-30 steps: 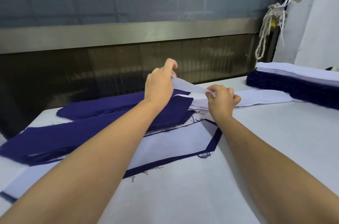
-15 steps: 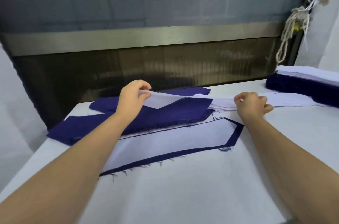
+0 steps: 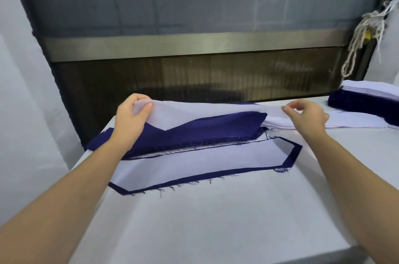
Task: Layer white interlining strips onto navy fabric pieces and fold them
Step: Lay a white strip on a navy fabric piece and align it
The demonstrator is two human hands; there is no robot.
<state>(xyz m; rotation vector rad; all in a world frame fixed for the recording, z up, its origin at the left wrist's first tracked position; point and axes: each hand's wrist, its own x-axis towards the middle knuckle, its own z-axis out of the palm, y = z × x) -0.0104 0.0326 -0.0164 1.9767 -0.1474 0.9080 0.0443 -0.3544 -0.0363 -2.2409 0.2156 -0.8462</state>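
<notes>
A white interlining strip (image 3: 194, 112) hangs stretched in the air between my hands. My left hand (image 3: 131, 116) pinches its pointed left end, and my right hand (image 3: 306, 116) pinches its right end. Under the strip lies a stack of navy fabric pieces (image 3: 205, 132). In front of that stack a navy piece (image 3: 291, 155) lies flat with a white interlining strip (image 3: 194, 168) laid on it, so only a navy border shows. A low pile of white interlining strips (image 3: 354, 121) lies to the right, behind my right hand.
The white table (image 3: 216, 220) reaches to its front edge at the lower right. A tall stack of navy and white pieces (image 3: 367, 101) stands at the far right. Dark panelling and a metal rail run behind the table. A knotted white cord (image 3: 358, 41) hangs at the upper right.
My hands have drawn apart, left going left and right going right, pulling the white strip out to full length above the navy stack. The view has shifted left.
</notes>
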